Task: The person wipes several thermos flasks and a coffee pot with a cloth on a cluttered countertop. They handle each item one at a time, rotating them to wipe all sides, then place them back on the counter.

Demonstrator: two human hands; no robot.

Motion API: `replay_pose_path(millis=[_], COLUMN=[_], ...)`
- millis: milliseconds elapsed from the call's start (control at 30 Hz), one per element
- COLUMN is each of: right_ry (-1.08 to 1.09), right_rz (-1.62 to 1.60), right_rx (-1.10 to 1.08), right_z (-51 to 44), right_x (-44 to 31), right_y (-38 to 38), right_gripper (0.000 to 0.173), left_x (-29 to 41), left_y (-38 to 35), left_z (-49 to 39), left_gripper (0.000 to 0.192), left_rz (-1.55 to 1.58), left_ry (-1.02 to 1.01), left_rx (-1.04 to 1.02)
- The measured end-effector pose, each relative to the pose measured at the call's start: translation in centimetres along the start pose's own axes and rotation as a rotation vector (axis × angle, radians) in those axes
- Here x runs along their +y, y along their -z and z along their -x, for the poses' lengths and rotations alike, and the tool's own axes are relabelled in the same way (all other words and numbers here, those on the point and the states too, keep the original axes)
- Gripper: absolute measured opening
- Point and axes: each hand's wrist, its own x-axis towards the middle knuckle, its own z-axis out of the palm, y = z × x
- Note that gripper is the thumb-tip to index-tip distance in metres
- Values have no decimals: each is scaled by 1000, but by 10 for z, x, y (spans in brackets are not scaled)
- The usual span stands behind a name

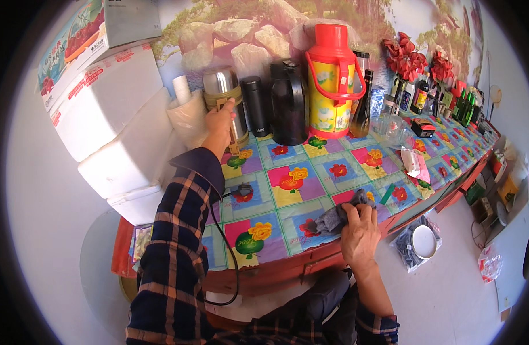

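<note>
My left hand (221, 122) grips the handle of a steel vacuum flask (212, 80) with gold-brown bands, which stands by the wall. My right hand (361, 233) holds a grey cloth (332, 219) against the flowered tablecloth (290, 211) near the front edge. Right of the steel flask stand a black insulated bottle (256, 108), a black thermal jug (289, 108) and a red and yellow thermos (330, 82). A black plug (244, 189) on a cable lies between my hands.
White foam boxes (113, 108) are stacked at the left, beside paper cups (181, 90) in a plastic bag. Farther right are a dark glass bottle (362, 108), clear glasses (394, 129), a pink packet (415, 164), a small black box (423, 128) and green bottles (467, 108). The cable hangs over the front edge.
</note>
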Motion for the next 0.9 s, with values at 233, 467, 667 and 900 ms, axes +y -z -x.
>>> replay_pose_path(millis=[233,467,667,900], right_ry=[19,23,13,31], right_rz=[-8,-5,13,-1], right_rx=[21,37,57,66], right_z=[0,2,4,4], right_x=[1,0,3,1], right_y=[0,0,1,-3], right_gripper=[53,53,52,51], left_x=[-5,-2,-15,-6], left_y=[8,29,14,50], left_z=[-17,-33,-11,-13], left_gripper=[31,32,41,54], left_rz=[4,-10,-107,-840], left_ry=[9,26,-60,-318], left_rx=[-12,-105,-78,-23])
